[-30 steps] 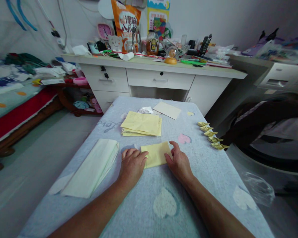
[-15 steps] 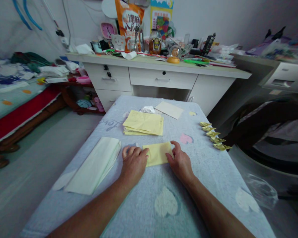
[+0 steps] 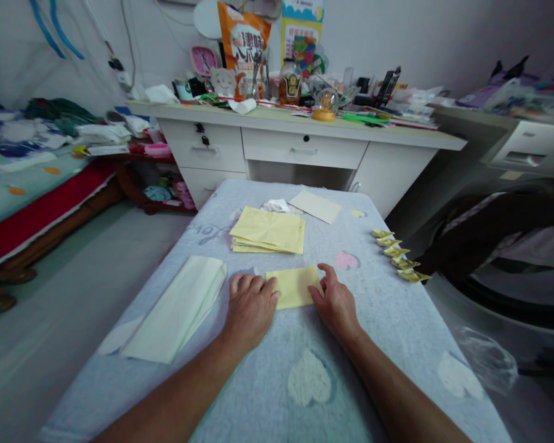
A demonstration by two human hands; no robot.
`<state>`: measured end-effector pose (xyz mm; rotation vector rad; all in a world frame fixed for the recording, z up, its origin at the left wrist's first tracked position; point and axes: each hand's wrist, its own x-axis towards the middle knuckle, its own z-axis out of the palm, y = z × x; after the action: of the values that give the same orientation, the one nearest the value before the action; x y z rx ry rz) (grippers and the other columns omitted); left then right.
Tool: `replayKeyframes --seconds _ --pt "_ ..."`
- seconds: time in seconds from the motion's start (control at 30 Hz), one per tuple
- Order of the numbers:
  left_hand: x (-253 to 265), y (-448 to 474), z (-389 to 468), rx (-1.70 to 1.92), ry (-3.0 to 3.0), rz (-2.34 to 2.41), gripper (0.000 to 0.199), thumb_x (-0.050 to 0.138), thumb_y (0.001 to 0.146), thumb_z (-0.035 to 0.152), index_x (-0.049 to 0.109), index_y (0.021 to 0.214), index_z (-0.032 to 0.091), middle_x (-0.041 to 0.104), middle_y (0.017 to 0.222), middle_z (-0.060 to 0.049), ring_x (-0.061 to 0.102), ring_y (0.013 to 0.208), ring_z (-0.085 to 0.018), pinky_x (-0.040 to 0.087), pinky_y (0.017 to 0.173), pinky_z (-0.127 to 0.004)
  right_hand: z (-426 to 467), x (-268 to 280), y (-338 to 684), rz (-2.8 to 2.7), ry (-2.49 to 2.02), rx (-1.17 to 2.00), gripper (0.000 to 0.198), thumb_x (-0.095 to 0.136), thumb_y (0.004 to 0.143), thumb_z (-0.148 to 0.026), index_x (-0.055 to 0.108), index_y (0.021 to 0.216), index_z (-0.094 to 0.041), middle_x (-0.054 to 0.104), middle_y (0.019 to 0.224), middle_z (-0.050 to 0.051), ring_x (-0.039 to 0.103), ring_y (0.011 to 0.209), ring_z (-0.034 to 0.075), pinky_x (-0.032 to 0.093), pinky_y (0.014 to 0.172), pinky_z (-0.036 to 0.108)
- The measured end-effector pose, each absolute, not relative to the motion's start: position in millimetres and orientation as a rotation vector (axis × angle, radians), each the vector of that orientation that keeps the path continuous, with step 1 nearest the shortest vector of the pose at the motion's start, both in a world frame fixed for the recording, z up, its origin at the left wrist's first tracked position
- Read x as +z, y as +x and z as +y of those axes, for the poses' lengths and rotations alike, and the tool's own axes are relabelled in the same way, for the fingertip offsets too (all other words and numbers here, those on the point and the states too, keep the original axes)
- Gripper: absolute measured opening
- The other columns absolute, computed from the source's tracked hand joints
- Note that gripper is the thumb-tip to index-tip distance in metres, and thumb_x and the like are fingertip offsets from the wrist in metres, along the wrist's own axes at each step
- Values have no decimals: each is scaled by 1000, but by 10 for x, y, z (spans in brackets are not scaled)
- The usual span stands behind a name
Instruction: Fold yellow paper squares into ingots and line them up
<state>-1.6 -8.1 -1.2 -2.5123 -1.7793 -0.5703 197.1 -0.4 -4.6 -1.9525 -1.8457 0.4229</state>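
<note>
A small folded yellow paper [image 3: 295, 287] lies flat on the cloth-covered table between my hands. My left hand [image 3: 252, 306] rests on the table with its fingers bent, its thumb pressing the paper's left edge. At the other end, my right hand [image 3: 336, 300] is curled around the right edge, thumb on top and index fingertip by the far corner. Beyond them sits a stack of yellow paper sheets [image 3: 268, 229]. Several small folded yellow paper boats [image 3: 396, 252] stand in a row along the table's right side.
A folded pale green paper bundle [image 3: 178, 311] lies left of my hands. Crumpled white tissue [image 3: 276, 205] and a pale card [image 3: 314, 205] lie at the far end. Past the table stands a cluttered white desk [image 3: 305, 147]; a front-loading washing machine [image 3: 530, 147] is at right.
The camera view has shifted very slightly. Both hands keep their places on the folded paper, the left thumb lying marginally farther over its edge.
</note>
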Motion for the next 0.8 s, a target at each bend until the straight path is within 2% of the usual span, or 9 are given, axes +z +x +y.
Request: replayKeyframes --seconds 0.8 --pt "-28 -2 -85 -492 -2501 -1786 31 51 89 30 61 117 20 64 94 -9 52 98 -27 32 97 -48 13 -67 1983 -1827 -1935 428 45 53 84 -28 42 127 -19 59 68 -4 56 60 15 26 54 24"
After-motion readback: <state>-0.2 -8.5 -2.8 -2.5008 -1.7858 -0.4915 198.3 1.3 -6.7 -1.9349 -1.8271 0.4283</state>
